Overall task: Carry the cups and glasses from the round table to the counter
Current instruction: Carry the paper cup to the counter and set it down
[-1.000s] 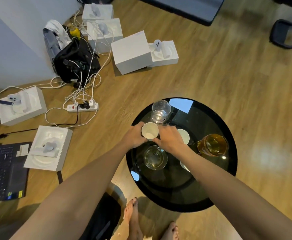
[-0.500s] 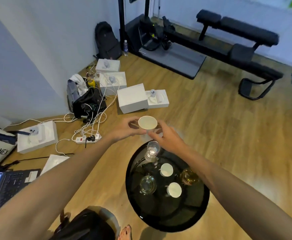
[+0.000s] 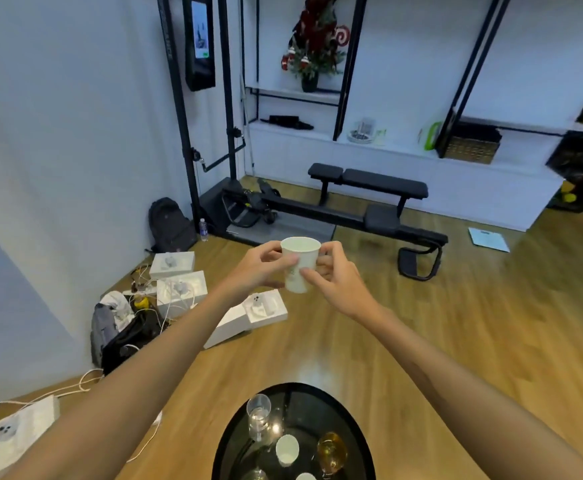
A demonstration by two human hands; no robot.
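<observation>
Holding item: one white paper cup (image 3: 299,265), upright, raised in front of the person well above the floor, gripped from both sides. Left hand (image 3: 258,271) has its fingers curled round the cup's left side; right hand (image 3: 331,278) pinches the right side with thumb and fingertips.

Round table (image 3: 355,420), black glass top, at the lower edge of view, below the arms. On it: one clear stemmed glass (image 3: 258,415); one white cup (image 3: 287,450); one glass of amber liquid (image 3: 332,452); a second white cup (image 3: 305,476), partly cut off by the frame.

Floor, left: white boxes (image 3: 179,292), cables, a black bag (image 3: 127,337). Rear: black weight bench (image 3: 369,185), white shelving (image 3: 352,147).
</observation>
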